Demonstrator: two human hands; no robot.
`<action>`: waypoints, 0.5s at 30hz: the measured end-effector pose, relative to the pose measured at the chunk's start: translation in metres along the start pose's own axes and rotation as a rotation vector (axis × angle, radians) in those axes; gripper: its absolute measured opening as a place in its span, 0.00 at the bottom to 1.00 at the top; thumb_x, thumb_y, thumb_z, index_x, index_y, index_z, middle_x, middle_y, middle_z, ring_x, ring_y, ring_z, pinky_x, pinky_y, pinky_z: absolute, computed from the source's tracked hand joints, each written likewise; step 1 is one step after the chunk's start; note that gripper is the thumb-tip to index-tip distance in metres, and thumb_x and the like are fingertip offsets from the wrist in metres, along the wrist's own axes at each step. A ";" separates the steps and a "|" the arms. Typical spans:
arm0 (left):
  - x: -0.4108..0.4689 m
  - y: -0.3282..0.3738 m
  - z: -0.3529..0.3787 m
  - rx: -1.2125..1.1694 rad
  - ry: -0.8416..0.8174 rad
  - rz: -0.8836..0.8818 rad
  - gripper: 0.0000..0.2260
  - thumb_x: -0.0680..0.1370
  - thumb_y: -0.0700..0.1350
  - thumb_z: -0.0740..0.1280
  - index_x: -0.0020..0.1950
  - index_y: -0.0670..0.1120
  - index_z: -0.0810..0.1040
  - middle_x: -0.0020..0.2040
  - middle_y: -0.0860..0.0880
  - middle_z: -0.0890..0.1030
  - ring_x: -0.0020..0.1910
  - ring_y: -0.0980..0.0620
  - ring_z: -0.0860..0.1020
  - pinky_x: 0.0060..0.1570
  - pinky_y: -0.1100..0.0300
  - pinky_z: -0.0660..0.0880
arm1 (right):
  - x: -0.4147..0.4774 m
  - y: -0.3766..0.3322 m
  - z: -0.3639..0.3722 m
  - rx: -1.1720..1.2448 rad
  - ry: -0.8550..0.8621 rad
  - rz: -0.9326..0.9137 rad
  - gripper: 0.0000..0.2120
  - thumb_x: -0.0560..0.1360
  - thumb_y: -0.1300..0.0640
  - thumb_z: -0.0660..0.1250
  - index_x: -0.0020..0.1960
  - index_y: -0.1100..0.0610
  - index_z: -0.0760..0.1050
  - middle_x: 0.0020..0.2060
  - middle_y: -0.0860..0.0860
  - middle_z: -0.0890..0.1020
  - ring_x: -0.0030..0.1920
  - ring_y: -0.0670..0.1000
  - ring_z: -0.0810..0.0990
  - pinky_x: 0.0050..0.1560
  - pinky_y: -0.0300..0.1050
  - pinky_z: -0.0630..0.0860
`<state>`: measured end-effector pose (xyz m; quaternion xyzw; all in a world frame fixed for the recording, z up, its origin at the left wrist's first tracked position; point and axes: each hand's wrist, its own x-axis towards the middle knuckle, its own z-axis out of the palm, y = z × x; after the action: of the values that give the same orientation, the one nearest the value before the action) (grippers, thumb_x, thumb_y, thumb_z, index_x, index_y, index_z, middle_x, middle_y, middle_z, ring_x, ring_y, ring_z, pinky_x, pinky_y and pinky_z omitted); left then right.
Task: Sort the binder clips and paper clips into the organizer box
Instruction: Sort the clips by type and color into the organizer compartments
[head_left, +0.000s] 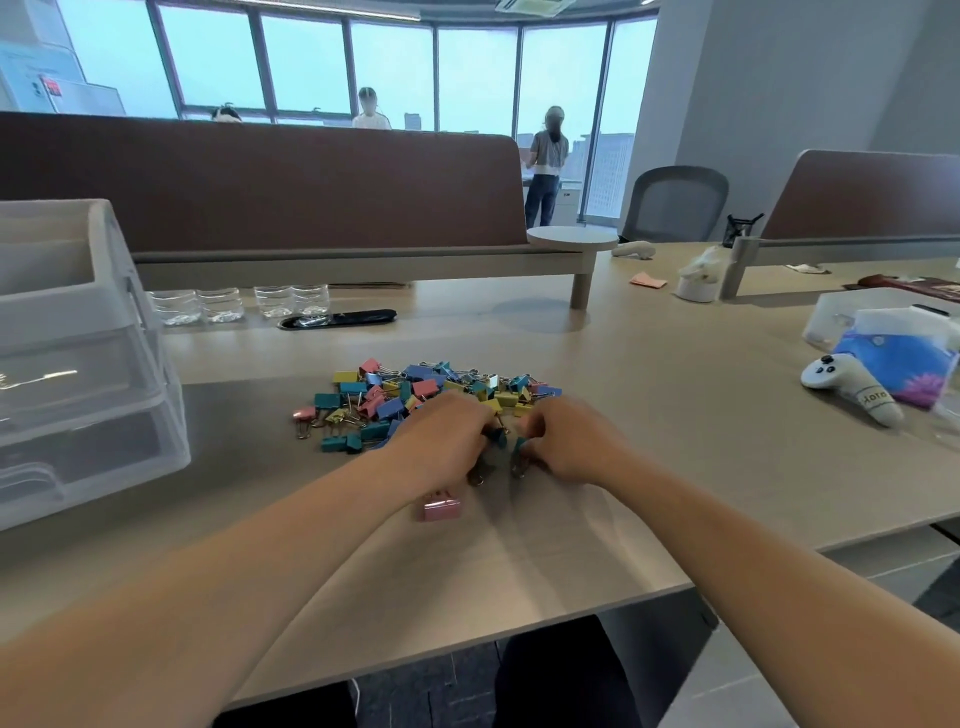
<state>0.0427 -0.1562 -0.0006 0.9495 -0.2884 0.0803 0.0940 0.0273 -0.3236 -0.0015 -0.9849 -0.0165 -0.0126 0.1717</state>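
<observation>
Left hand (447, 439) tight around 1 dark clip (494, 435); right hand (569, 441) around 1 teal clip (519, 446); pile (410, 389) beyond

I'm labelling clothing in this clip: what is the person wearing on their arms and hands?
Nothing that shows. The left hand and right hand have no gloves, and no rings, watch or bracelet are visible. The left forearm and right forearm have no sleeves in frame.

I see clips (415, 395) in blue, teal, yellow and pink, a beige surface (675, 415), a clear box (78, 364).
</observation>
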 end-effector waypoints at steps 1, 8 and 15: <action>0.001 -0.001 -0.002 -0.018 0.024 -0.001 0.06 0.79 0.41 0.64 0.50 0.46 0.81 0.46 0.47 0.79 0.45 0.49 0.77 0.47 0.53 0.77 | -0.001 0.001 -0.002 0.042 0.028 -0.003 0.03 0.75 0.57 0.69 0.45 0.57 0.79 0.45 0.53 0.82 0.47 0.54 0.79 0.44 0.45 0.74; -0.002 -0.015 -0.023 -0.153 0.114 -0.064 0.05 0.80 0.43 0.62 0.46 0.49 0.75 0.41 0.52 0.76 0.41 0.53 0.76 0.37 0.60 0.68 | -0.007 -0.007 -0.014 0.278 0.006 -0.046 0.12 0.75 0.65 0.64 0.51 0.56 0.84 0.42 0.51 0.81 0.42 0.51 0.80 0.42 0.43 0.77; -0.015 -0.039 -0.034 -0.234 0.083 -0.180 0.05 0.80 0.36 0.60 0.51 0.45 0.73 0.44 0.45 0.80 0.38 0.49 0.79 0.39 0.50 0.76 | -0.006 -0.030 -0.004 0.159 -0.054 -0.097 0.12 0.76 0.69 0.60 0.51 0.58 0.80 0.46 0.53 0.81 0.48 0.54 0.81 0.46 0.46 0.79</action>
<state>0.0493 -0.1085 0.0240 0.9500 -0.2053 0.0764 0.2226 0.0199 -0.2965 0.0123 -0.9662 -0.0696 0.0071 0.2481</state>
